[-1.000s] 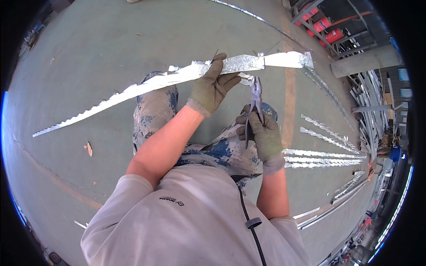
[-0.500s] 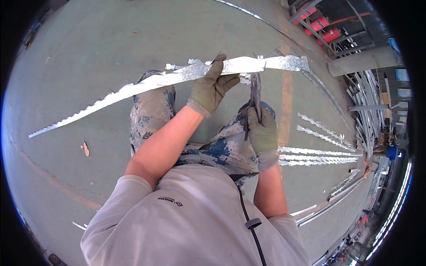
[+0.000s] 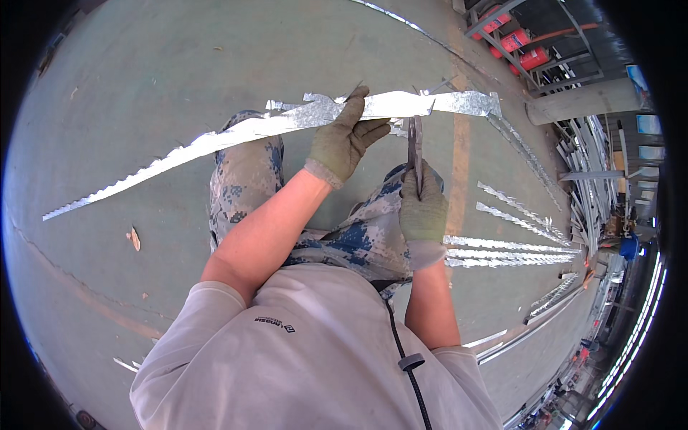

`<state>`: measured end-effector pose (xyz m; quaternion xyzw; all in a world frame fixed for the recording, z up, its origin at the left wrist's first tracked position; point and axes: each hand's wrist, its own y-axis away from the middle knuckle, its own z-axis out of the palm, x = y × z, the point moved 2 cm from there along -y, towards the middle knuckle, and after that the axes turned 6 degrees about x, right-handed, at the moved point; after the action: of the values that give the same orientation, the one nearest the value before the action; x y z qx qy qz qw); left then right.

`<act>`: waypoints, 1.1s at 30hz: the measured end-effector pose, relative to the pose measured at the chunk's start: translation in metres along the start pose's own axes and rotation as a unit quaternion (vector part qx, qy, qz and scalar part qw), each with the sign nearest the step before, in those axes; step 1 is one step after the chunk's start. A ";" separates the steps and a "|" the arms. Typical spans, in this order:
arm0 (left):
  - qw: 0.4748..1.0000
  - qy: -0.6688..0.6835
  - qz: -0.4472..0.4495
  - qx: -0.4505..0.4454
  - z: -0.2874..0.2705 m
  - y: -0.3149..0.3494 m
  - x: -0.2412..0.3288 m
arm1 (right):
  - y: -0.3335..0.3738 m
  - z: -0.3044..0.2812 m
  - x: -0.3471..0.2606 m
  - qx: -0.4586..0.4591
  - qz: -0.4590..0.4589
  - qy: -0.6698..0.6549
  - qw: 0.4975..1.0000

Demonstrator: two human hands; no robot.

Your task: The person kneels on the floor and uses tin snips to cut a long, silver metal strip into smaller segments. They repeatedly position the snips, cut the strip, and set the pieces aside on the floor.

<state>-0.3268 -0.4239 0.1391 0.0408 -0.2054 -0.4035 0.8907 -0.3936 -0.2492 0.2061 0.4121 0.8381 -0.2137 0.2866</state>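
Observation:
A long strip of shiny sheet metal (image 3: pixel 244 132) lies across in front of me, one edge cut into many small tabs. My left hand (image 3: pixel 342 140), in a greenish work glove, is closed around its middle, thumb on top. My gloved right hand (image 3: pixel 423 204) grips dark metal snips (image 3: pixel 415 147). Their blades point away from me and meet the strip's near edge, right of my left hand. The handles are pressed together inside the right fist; the blade tips are partly hidden by the strip.
Several notched metal strips (image 3: pixel 512 244) lie on the green floor (image 3: pixel 143 93) at the right. Beyond them are a heap of metal profiles (image 3: pixel 588 179) and red fire extinguishers (image 3: pixel 516 39) on a rack. A dry leaf (image 3: pixel 134 239) lies at the left.
The snips' handles, spread apart before, have closed together in my right hand. The strip has shifted very slightly; my left hand keeps the same hold.

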 end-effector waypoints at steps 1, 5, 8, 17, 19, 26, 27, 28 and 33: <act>1.000 0.001 -0.002 -0.001 -0.001 0.000 0.000 | -0.001 0.000 -0.001 0.005 -0.017 0.027 0.999; 1.000 -0.004 -0.005 0.010 -0.002 0.000 -0.001 | -0.001 0.005 -0.001 0.020 -0.046 0.044 0.998; 1.000 -0.003 -0.012 0.012 -0.001 -0.001 -0.002 | -0.001 0.008 0.001 0.029 -0.043 0.031 0.998; 0.999 -0.030 -0.040 0.021 -0.003 0.002 -0.005 | 0.001 0.012 -0.015 -0.060 0.113 -0.074 0.989; 0.995 -0.064 -0.076 0.030 0.002 0.005 -0.007 | -0.002 0.011 -0.021 -0.069 0.125 -0.076 0.987; 0.974 -0.208 -0.086 0.011 0.054 0.015 -0.020 | -0.006 0.013 -0.013 -0.085 0.118 -0.037 0.989; 0.979 -0.177 -0.091 0.031 0.053 0.013 -0.024 | -0.006 0.013 -0.009 -0.087 0.097 -0.041 0.991; 0.979 -0.185 -0.082 0.027 0.055 0.016 -0.023 | -0.007 0.012 -0.008 -0.089 0.075 -0.047 0.992; 0.978 -0.170 -0.102 0.061 0.056 0.019 -0.020 | -0.011 -0.012 -0.001 -0.287 0.202 -0.345 0.870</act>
<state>-0.3476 -0.3909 0.1884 0.0465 -0.3728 -0.4799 0.7928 -0.4056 -0.2488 0.2170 0.3721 0.6084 -0.0297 0.7004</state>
